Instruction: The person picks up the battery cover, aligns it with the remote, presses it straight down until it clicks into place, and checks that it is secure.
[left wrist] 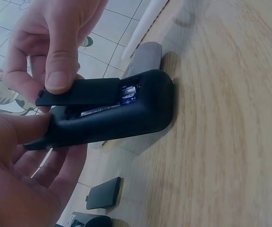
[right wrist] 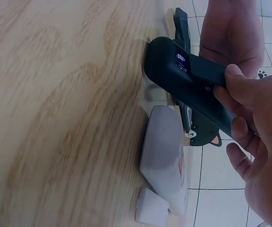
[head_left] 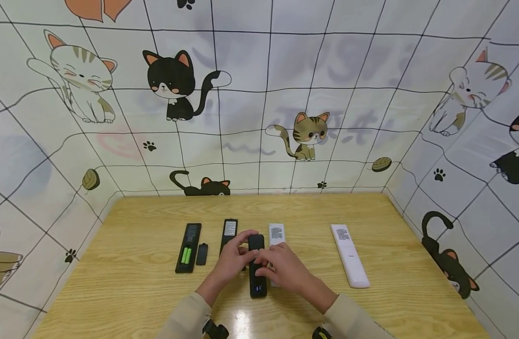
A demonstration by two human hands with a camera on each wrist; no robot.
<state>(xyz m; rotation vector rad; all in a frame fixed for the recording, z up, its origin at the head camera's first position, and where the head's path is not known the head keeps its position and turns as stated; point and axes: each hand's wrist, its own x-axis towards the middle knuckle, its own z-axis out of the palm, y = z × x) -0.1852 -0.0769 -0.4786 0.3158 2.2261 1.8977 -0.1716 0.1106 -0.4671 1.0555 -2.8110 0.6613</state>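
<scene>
Over the middle of the table my left hand (head_left: 231,259) holds the far part of a black remote control (head_left: 258,285), back side up. My right hand (head_left: 285,269) pinches the remote's black battery cover (left wrist: 86,92), thumb on top. In the left wrist view the cover lies tilted over the battery compartment, partly off it. Batteries (left wrist: 128,96) with blue-and-white wrappers show beneath its edge. In the right wrist view the cover (right wrist: 206,71) hides most of the compartment, leaving a battery end visible.
A black remote (head_left: 191,235) with green batteries (head_left: 186,255) lies at left, a loose black cover (head_left: 202,254) beside it. Another black remote (head_left: 230,229) is partly behind my left hand. One white remote (head_left: 277,231) lies behind my right hand, another (head_left: 350,256) farther right.
</scene>
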